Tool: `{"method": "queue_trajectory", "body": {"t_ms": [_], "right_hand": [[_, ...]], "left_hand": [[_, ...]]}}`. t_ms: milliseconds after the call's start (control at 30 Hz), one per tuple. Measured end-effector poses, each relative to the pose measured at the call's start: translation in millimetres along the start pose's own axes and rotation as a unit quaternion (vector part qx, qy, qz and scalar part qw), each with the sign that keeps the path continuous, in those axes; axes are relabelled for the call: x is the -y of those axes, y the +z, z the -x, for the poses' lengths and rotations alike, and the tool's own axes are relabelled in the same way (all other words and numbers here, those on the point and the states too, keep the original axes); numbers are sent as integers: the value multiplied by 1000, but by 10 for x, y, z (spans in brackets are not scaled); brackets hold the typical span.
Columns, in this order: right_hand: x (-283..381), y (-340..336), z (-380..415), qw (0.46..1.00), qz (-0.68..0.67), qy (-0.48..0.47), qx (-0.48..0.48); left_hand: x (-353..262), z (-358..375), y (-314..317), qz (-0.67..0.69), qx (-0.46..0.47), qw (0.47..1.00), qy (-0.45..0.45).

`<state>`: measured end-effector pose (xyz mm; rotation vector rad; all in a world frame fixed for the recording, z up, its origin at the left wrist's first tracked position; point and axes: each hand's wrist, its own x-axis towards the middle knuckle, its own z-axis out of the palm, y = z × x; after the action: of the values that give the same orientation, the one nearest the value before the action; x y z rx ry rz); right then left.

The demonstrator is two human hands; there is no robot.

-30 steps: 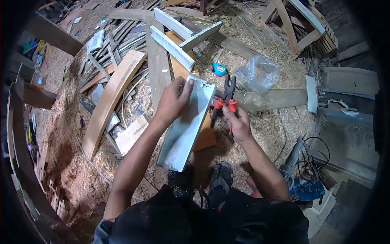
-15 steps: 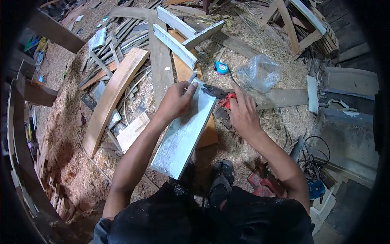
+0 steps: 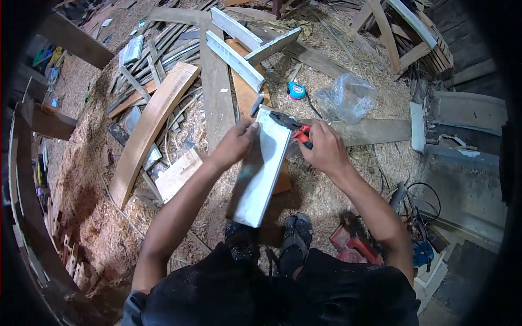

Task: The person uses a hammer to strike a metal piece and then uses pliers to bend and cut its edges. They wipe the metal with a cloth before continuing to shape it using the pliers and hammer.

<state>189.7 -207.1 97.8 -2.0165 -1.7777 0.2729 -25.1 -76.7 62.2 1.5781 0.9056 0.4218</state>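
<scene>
My left hand (image 3: 235,144) grips the left edge of a white-painted wooden board (image 3: 260,176) near its upper end, thumb on the face. The board hangs tilted in front of my feet. Closed around red-handled pliers (image 3: 298,130) is my right hand (image 3: 325,148). The dark jaws of the pliers lie at the board's upper right corner; what they bite on is too small to make out. A hammer (image 3: 256,106) shows its dark head just beyond the board's upper end, its handle hidden.
A turquoise tape measure (image 3: 296,91) and a clear plastic bag (image 3: 348,99) lie on the shavings ahead. White boards (image 3: 235,61) rest on planks there. To the left is a curved wooden piece (image 3: 155,130); a red power tool (image 3: 354,247) sits by my right foot.
The board's lower end has swung right and up, so it hangs steeper. My left hand has shifted slightly down along its edge, and my right fingers have curled tighter around the pliers.
</scene>
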Motion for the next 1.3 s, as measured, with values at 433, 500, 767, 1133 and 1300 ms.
{"method": "queue_trajectory", "body": {"t_ms": [433, 500, 767, 1133, 1300], "right_hand": [[-103, 255, 315, 950, -208, 170, 159], [-129, 247, 363, 852, -409, 248, 214], [213, -128, 455, 425, -870, 122, 217], [-837, -81, -128, 985, -70, 155, 25], [-1164, 88, -442, 976, 9, 148, 162]], "left_hand": [[-53, 41, 209, -257, 43, 963, 68], [-21, 19, 93, -263, 65, 956, 110], [320, -158, -280, -280, -46, 952, 112], [328, -220, -104, -121, -160, 974, 109], [208, -234, -68, -112, -164, 973, 115]]}}
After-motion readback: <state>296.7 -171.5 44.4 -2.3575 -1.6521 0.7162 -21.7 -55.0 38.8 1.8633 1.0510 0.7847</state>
